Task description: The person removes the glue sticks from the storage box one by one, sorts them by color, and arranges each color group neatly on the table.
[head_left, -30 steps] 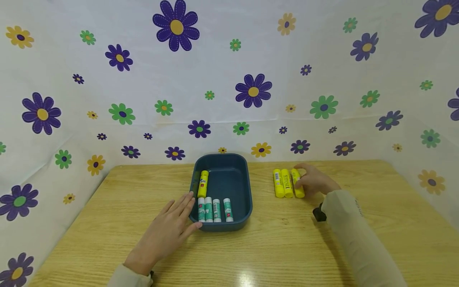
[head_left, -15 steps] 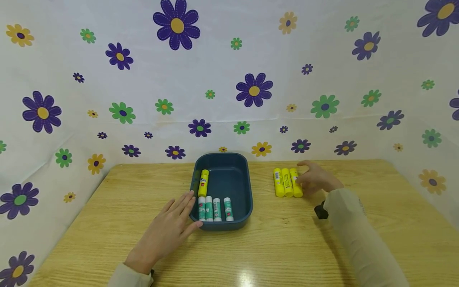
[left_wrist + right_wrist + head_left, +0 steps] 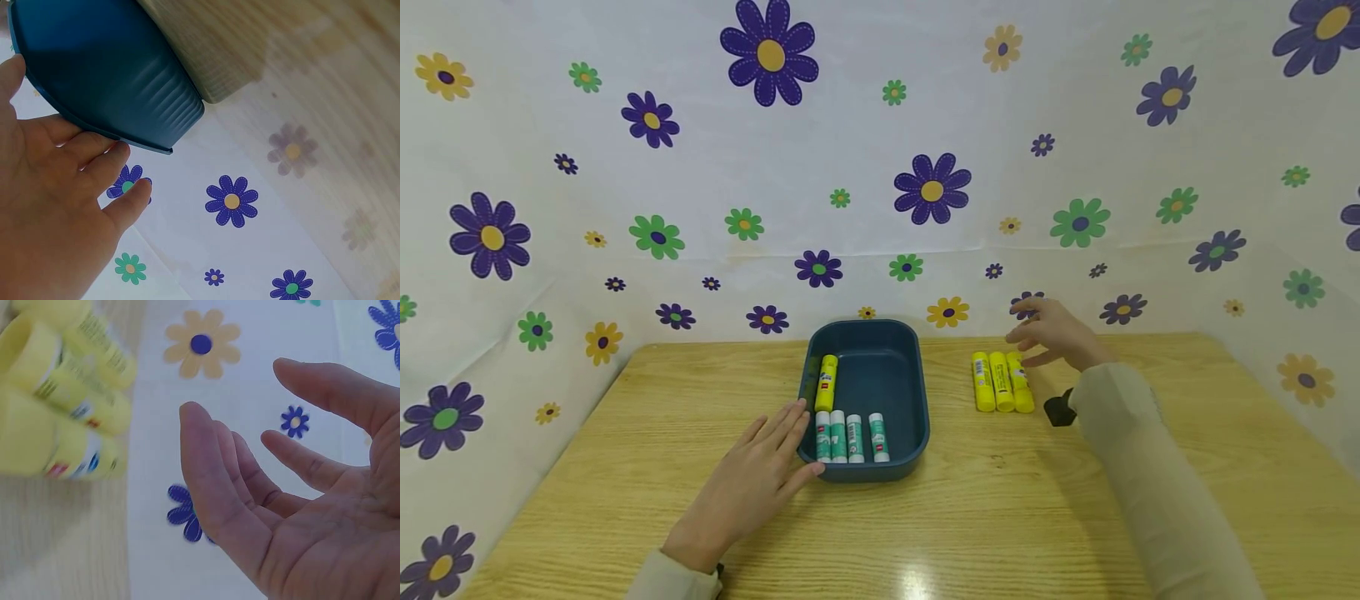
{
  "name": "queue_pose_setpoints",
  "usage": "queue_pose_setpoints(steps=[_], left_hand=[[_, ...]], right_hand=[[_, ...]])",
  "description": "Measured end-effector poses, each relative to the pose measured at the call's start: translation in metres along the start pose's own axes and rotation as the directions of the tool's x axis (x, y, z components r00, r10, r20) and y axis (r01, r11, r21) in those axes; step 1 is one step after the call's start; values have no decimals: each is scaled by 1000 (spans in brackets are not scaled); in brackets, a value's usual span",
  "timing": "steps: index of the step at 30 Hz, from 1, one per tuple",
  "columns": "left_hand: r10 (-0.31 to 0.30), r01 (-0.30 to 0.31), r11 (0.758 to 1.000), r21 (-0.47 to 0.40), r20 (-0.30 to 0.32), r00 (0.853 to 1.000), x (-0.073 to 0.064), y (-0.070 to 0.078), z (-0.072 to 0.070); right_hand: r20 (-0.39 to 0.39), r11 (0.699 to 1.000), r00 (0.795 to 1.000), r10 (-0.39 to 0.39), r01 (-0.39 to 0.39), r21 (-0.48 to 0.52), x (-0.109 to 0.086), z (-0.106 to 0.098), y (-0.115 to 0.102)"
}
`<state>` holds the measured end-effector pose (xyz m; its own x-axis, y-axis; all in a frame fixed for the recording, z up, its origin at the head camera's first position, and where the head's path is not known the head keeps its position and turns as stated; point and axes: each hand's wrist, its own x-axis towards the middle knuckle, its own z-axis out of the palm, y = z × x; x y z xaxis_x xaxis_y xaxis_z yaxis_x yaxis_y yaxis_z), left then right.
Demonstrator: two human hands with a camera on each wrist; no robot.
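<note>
My left hand (image 3: 748,479) rests with straight fingers on the left rim of a dark blue tray (image 3: 922,400); the left wrist view shows its fingertips along the tray's edge (image 3: 100,134). Inside lie a yellow glue stick (image 3: 826,383) and several green-and-white glue sticks (image 3: 854,439) at the near end. To the right on the table, three yellow glue sticks (image 3: 1001,382) lie side by side. Above the rightmost of them my right hand (image 3: 1060,332) hovers, fingers spread and holding nothing. In the right wrist view the yellow glue sticks (image 3: 81,387) stand apart from its fingers.
A wooden table (image 3: 970,525) carries the tray near its back edge. Behind it and along the sides hangs a white cloth (image 3: 850,142) printed with flowers. A small black object (image 3: 1060,409) sits at the right wrist.
The rightmost yellow glue stick has come up against the other two. My right hand has let go of it and risen away. The left hand has stayed at the tray.
</note>
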<state>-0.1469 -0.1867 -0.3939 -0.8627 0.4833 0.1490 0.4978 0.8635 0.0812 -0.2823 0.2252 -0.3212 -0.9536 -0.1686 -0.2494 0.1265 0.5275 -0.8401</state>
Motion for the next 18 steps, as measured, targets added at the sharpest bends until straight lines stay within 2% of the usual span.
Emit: queue_pose_setpoints(steps=[9,18], left_hand=[[-4,4,1000,5,0,1000,0,0,1],[-4,4,1000,10,1,1000,0,0,1]], right_hand=[[28,995,998,-64,61,83,10,27,-31],[52,981,992,-113,103,165,20,59,-52]])
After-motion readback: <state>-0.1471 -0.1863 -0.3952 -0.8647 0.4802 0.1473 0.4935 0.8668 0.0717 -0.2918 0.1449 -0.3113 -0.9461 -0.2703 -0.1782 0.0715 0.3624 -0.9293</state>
